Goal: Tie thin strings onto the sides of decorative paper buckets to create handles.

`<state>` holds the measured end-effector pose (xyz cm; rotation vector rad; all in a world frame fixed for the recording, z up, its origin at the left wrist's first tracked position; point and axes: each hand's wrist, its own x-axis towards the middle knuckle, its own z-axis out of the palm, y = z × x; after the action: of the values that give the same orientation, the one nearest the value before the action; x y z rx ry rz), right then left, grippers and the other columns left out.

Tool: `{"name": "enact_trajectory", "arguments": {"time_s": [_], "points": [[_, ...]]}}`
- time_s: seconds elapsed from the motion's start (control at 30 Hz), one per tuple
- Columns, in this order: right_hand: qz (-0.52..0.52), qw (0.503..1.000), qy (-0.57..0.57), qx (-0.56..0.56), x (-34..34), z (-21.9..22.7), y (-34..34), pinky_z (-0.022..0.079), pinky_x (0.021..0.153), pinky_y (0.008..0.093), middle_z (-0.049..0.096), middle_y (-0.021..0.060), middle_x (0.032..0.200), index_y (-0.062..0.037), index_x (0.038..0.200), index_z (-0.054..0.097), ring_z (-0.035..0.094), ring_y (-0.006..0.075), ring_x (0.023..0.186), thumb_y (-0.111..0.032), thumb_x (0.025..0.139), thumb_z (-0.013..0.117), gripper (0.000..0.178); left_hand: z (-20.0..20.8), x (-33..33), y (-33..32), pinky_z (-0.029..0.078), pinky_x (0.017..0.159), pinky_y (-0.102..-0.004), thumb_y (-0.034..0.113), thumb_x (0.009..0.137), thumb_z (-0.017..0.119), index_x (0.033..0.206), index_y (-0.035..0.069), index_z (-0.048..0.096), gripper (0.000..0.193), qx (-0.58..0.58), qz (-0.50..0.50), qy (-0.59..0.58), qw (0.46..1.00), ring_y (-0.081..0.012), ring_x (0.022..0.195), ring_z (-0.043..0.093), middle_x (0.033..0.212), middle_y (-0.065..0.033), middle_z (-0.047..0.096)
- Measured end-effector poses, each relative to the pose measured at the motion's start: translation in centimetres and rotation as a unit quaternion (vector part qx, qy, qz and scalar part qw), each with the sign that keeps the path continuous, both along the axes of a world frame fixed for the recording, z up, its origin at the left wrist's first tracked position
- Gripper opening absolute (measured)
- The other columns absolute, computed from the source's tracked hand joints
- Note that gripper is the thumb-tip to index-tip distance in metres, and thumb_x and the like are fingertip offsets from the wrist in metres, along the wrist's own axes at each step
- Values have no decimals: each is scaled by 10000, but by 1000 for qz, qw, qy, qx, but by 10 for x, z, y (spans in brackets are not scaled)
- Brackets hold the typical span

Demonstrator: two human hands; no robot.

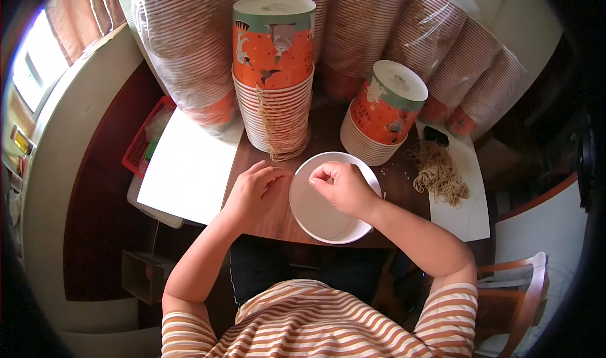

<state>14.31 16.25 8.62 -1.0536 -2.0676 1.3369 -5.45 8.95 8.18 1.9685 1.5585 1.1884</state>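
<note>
Dark wooden table (328,137) crowded at far edge by bagged cup stacks (189,48); tall printed cup stack (274,74) centre, shorter stack (382,115) to its right; white paper cup (322,213) upright at near table edge, mouth open upward; left hand (252,190) curled, fingertips pinched together just beside cup rim; right hand (344,187) over cup mouth, fingers pinched at rim, pinched item too small to tell; white sheet (189,168) left, string pile (439,172) right; little free surface between.
</note>
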Motion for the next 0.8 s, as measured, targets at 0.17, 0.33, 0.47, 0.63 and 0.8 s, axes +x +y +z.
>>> {"name": "enact_trajectory", "arguments": {"time_s": [0.17,0.33,0.47,0.63,0.8], "points": [[-8,996,-20,91,-7,-10,6,463,587,268,621,38,697,4,825,642,569,99,645,-113,845,611,123,-10,-3,9,455,586,-299,45,842,613,991,-10,665,167,-24,-4,-36,999,-212,652,563,798,-118,575],[-16,992,-15,125,-11,-12,8,464,591,286,622,62,692,7,811,635,574,123,638,-99,833,605,111,-6,-1,11,491,626,-337,56,831,619,947,-13,668,144,-70,-1,-50,996,-278,700,612,788,-146,602],[-15,989,-29,142,-11,-13,9,464,594,293,622,77,706,8,811,631,583,140,644,-97,831,606,110,-13,-2,15,491,628,-337,56,831,617,947,-11,669,144,-56,-11,-60,997,-276,704,614,794,-148,605],[-19,989,-33,142,-14,-16,9,467,599,297,630,82,731,10,816,631,590,148,656,-95,832,605,109,-12,-2,16,495,647,-337,53,828,616,957,-17,666,155,-83,-12,-64,994,-278,720,621,809,-149,611],[-32,992,-45,113,-16,-15,10,471,594,294,643,85,729,9,828,644,599,146,652,-90,832,608,106,-11,-2,19,499,666,-338,50,828,609,975,-25,659,172,-91,-29,-59,994,-289,756,627,844,-160,623]]}}
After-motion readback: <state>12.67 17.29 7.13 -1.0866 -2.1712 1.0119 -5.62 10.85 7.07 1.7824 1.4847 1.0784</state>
